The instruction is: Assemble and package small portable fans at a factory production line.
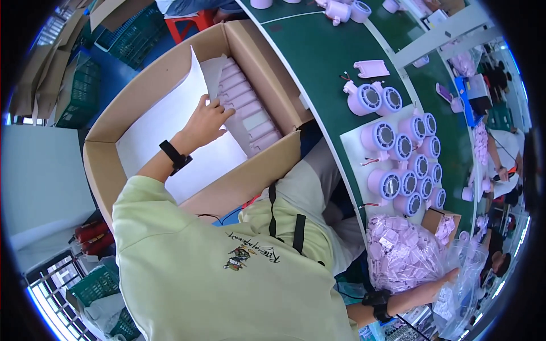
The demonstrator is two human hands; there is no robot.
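Left hand [206, 123] is resting, fingers curled, clamping unclear, at the white sheet [170, 122] within the box's [244, 177] edges, right hand [447, 280] closure being indeterminable beside plastic bag [463, 292]; even handling should be sparing the sheet creases.

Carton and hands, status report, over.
Left hand at raised edge of white sheet. Right hand at clear plastic bag, grip unclear. Pink parts showing in carton; sheet lies across its left side.

One worker's two hands [206, 122], two black wristbands [177, 161] and one red stool [199, 21] share the room with twelve lilac ring-faced housings [402, 146] on one tabletop sheet [354, 142]
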